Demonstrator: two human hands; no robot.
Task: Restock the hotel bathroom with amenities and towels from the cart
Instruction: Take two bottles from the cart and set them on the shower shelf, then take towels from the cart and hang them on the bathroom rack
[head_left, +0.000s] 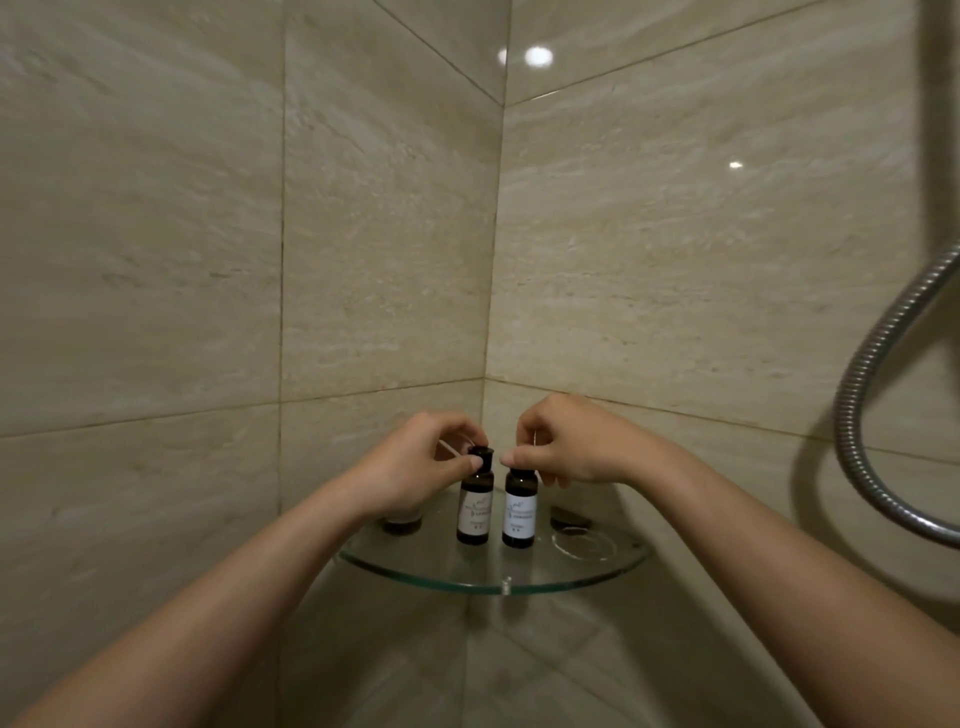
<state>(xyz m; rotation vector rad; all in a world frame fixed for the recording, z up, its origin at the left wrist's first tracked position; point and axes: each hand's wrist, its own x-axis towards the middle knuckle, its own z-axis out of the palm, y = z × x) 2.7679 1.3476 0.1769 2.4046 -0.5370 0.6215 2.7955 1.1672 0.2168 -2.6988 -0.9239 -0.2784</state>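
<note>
left amenity bottle (474, 512) and right amenity bottle (519, 515) upright on glass corner shelf (493, 584), lower centre; left hand (415, 462) pinches one cap, right hand (566, 447) the other's top; placing step, steady release likely next.

At lower centre, two dark brown bottles (496, 506) carry white labels; the glass shelf (467, 577) edge shows green. Beige, streaked tiles (156, 234) fill the frame; a silver ribbed hose (857, 374) hangs right.

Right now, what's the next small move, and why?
Probably release both caps and withdraw: left hand and right hand each pinch a top, while the left bottle and right bottle stand upright on the glass shelf, labels facing out.
</note>
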